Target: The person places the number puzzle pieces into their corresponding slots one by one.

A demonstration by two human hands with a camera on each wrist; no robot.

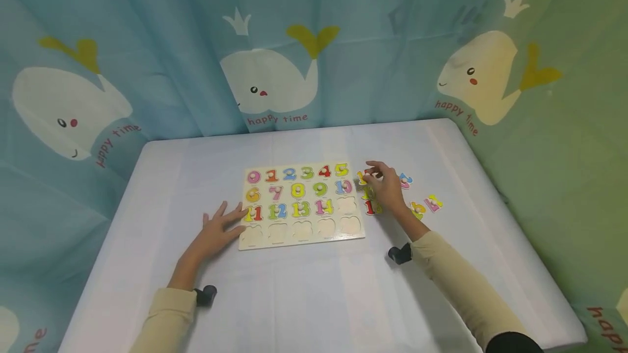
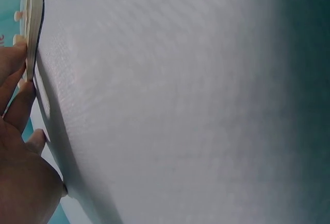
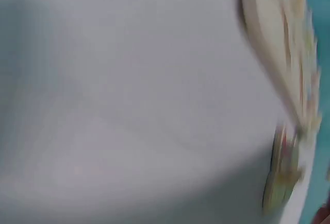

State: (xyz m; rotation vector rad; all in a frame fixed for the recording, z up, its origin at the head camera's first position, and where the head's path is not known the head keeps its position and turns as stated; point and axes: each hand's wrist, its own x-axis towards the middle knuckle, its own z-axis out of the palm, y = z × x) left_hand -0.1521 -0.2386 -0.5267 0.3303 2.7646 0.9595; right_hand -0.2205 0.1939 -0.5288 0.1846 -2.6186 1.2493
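A wooden number puzzle board (image 1: 289, 237) lies mid-table, its upper rows filled with knobbed numbers and several shaped recesses bare toward the front right. My left hand (image 1: 214, 236) rests at its left edge, fingers spread. Up close in the left wrist view, fingertips of that hand (image 2: 23, 157) touch the side of the board (image 2: 35, 23). To the right of the board, my right hand (image 1: 387, 189) pinches a yellow-and-red number piece (image 1: 362, 177) with thumb and index finger. The right wrist view is blurred, with only a bit of the hand (image 3: 322, 216) in its corner.
Below the pinched piece lie a green number piece (image 1: 368, 194) and a red-and-green one (image 1: 372, 208). Farther right are a blue-and-pink piece (image 1: 406, 181), an orange-and-green piece (image 1: 417, 210) and a pink-and-yellow piece (image 1: 434, 203). A whale-printed curtain (image 1: 196, 97) hangs behind the white table (image 1: 304, 298).
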